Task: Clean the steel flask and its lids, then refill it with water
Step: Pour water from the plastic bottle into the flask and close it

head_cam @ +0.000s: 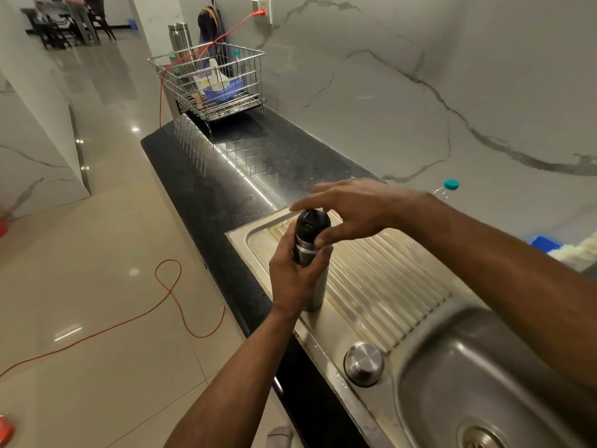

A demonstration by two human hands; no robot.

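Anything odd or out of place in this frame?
An orange cord loops loose across the floor and up past the wire dish rack to the wall socket, a likely trip hazard. The steel flask stands upright on the drainboard; no spill shows.

Silver flask (318, 286), black lid (311, 226)

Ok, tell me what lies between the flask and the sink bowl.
In the head view, ribbed steel drainboard and a round steel lid lie between the flask and sink bowl.
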